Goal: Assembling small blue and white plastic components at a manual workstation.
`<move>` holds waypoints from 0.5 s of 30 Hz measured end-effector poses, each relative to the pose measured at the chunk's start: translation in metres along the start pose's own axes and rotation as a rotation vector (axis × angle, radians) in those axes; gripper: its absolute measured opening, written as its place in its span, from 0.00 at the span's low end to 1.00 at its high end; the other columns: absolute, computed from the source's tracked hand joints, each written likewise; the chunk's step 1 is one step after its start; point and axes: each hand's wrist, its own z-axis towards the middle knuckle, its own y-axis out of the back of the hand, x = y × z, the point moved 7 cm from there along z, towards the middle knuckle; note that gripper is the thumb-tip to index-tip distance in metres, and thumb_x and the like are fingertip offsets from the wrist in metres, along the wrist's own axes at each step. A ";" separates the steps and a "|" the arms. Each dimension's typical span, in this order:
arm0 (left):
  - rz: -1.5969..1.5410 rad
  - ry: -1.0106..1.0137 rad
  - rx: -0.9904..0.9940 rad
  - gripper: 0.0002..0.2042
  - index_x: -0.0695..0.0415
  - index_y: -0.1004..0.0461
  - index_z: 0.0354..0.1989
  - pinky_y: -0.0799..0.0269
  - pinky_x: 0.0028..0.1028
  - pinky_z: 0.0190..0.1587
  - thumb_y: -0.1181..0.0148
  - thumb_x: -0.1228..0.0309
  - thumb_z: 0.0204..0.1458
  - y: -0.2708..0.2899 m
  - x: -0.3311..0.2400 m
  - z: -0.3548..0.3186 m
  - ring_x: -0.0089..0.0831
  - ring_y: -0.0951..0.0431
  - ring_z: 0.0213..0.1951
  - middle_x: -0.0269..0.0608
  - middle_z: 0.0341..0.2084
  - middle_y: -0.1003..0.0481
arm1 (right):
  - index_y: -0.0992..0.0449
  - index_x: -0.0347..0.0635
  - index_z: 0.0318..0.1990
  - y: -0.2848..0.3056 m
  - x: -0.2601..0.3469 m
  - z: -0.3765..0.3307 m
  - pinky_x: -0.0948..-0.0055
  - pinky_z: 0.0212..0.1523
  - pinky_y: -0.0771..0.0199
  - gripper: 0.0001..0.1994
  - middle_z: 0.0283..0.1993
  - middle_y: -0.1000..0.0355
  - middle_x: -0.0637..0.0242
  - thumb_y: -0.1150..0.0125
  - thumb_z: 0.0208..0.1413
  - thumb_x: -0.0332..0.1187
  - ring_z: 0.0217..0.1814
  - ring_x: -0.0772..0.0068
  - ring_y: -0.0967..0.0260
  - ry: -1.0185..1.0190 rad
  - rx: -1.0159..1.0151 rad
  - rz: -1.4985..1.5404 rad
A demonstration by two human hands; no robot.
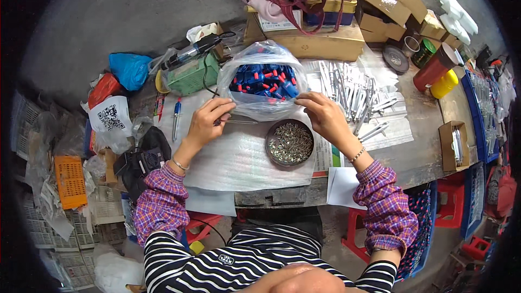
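Two hands, well apart, bag between | left hand (pixel 205 121): 8 o'clock of bag, fingers nearly closed, pinching rim; dark item at palm, unclear | right hand (pixel 325 118): 4 o'clock, fingertips pinched on rim | clear plastic bag (pixel 255 108): 12 o'clock on desk (pixel 404 158), mouth open, blue-and-red pieces (pixel 260 78) inside | dark dish (pixel 290 164), small metal parts (pixel 290 141): 5 o'clock of bag

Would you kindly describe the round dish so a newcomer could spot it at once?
On the wooden workbench, find the clear plastic bag holding blue parts. Just below it in the picture sits the dark round dish, set apart by its fill of tiny metal pieces.
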 end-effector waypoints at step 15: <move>-0.319 0.519 -0.016 0.10 0.63 0.27 0.40 0.35 0.16 0.34 0.48 0.81 0.49 -0.027 0.086 -0.029 0.14 0.31 0.29 0.26 0.28 0.26 | 0.25 0.42 0.40 -0.003 -0.004 0.014 0.65 0.43 0.31 0.12 0.39 0.27 0.62 0.41 0.45 0.25 0.43 0.58 0.32 -0.053 -0.093 0.093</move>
